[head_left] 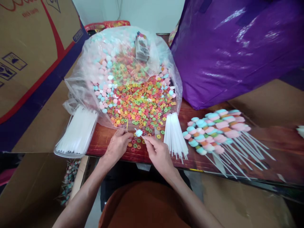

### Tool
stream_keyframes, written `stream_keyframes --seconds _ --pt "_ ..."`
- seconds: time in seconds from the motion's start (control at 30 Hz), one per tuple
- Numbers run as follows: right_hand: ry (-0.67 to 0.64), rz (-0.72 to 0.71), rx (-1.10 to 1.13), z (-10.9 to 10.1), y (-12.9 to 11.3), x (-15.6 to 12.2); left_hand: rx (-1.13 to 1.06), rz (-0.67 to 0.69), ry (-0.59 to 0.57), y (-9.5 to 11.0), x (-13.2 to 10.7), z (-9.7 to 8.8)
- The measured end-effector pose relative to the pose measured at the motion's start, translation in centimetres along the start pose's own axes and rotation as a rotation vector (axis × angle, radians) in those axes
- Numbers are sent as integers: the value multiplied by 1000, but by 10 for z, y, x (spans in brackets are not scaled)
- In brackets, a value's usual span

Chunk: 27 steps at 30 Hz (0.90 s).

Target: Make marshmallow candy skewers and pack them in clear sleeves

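Note:
My right hand (158,152) pinches a thin white stick (142,136) with a pale blue marshmallow (139,132) threaded on its tip. My left hand (118,144) is closed in a pinch just left of that tip, over loose coloured ring candies (135,145) on the red-brown table (111,144); what its fingers hold is too small to make out. Beyond both hands lies an open clear plastic bag (123,76) spilling ring candies and pastel marshmallows.
A loose bundle of white sticks (174,134) lies right of my hands. Several finished candy skewers (218,129) fan out further right. A clear packet of white sticks (77,133) sits at left. A purple bag (232,50) and cardboard boxes (30,53) surround the table.

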State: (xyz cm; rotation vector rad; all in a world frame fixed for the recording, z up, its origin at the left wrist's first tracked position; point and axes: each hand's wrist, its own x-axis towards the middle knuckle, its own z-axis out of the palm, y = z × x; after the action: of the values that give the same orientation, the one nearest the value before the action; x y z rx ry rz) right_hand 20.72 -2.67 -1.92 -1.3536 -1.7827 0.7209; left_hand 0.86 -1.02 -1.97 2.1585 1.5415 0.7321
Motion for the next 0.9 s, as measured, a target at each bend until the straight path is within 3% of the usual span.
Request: stream_keyframes --seconds 0.13,0.33,0.53,0.67,0.8,0.9 --pt "16 2 -19 -2 2 -1 -105 -9 41 3 -1 0" --pt "39 -10 -29 -3 6 -2 -109 0 -81 12 -8 4" --pt "28 -24 -21 -2 3 -2 -117 -35 -96 17 -7 3" --pt "32 -41 5 -2 0 -3 -331 -141 12 16 -5 1" --pt "24 -81 41 1 -7 -5 -699 -429 190 9 3 0" --pt "9 -101 80 4 -12 -4 -839 -550 278 6 7 1"
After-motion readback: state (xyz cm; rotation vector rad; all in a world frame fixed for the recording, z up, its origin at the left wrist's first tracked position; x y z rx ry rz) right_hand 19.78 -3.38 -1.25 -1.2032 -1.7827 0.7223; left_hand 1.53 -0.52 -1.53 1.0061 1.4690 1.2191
